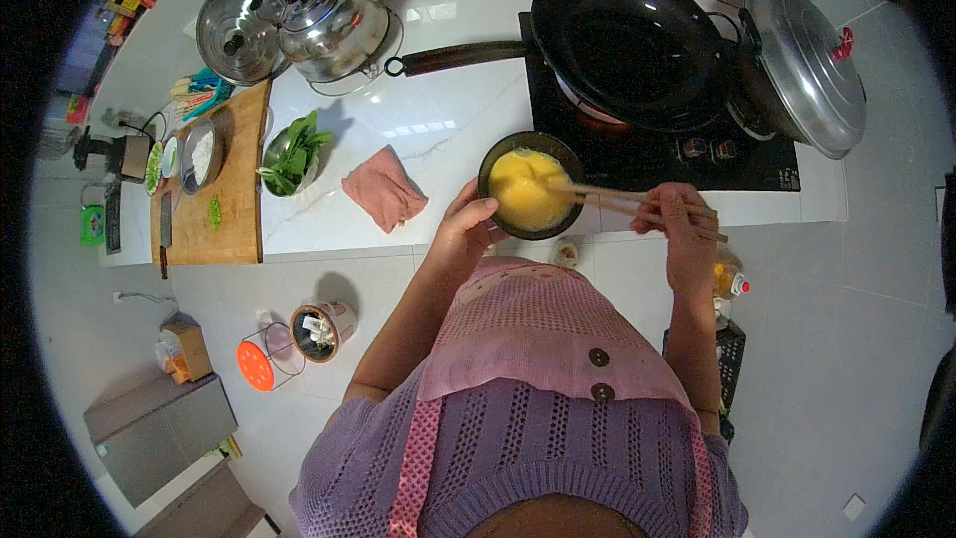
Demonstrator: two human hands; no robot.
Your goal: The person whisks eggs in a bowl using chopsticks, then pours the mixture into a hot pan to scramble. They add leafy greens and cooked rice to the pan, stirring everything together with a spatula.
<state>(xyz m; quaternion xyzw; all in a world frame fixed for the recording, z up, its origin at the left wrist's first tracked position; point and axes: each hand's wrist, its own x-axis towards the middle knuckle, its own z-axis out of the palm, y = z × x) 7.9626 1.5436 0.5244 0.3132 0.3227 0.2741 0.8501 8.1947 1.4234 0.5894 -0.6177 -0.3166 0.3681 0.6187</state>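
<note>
A dark bowl point(530, 233) of yellow beaten egg point(529, 202) is held at its left side by my left hand point(470, 220), the thumb over the rim. My right hand point(681, 220) grips wooden chopsticks point(609, 196), whose far ends dip into the egg and look blurred. Just beyond the bowl, a black wok point(627, 45) sits on the black gas stove point(627, 172), its long handle pointing left over the counter. A folded pink cloth point(385, 190) lies on the white counter, left of my left hand.
Leafy greens point(297, 153) fill a metal bowl. A wooden cutting board point(239, 202) bears a knife point(165, 228), chopped green pieces point(215, 212) and a bowl of white food point(202, 157). A steel kettle point(332, 30) stands behind; a lidded pot point(806, 71) is at the right.
</note>
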